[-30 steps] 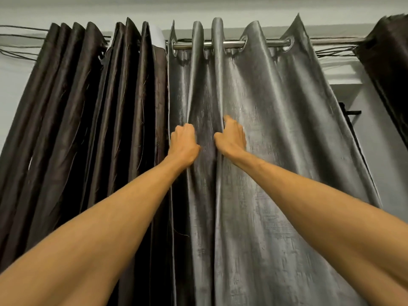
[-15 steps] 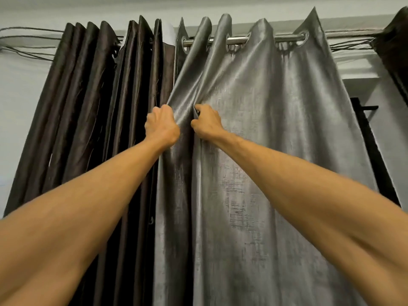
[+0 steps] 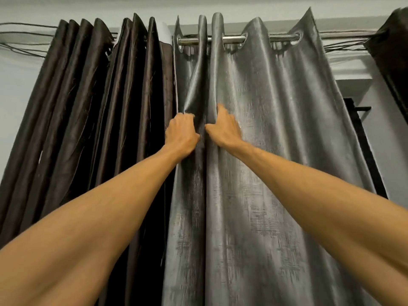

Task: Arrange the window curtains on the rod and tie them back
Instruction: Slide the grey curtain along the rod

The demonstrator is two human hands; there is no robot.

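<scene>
A grey textured curtain (image 3: pixel 276 133) hangs by metal eyelets from a steel rod (image 3: pixel 234 39) across the top. Left of it hangs a dark brown curtain (image 3: pixel 106 111), bunched in tight pleats. My left hand (image 3: pixel 181 134) grips a fold near the grey curtain's left edge, fingers curled into the cloth. My right hand (image 3: pixel 224 129) grips the neighbouring fold just to the right, its thumb up along the pleat. The two hands sit close together, a narrow pleat between them. No tie-back is in view.
Another dark curtain (image 3: pixel 393 62) is bunched at the far right end of the rod. Thin cables (image 3: pixel 24 38) run along the pale wall at the upper left. A black window frame (image 3: pixel 362 146) shows behind the grey curtain's right edge.
Both hands shifted right again with the grey folds; the two left pleats now hang straighter below the rod. The camera view moved with them.
</scene>
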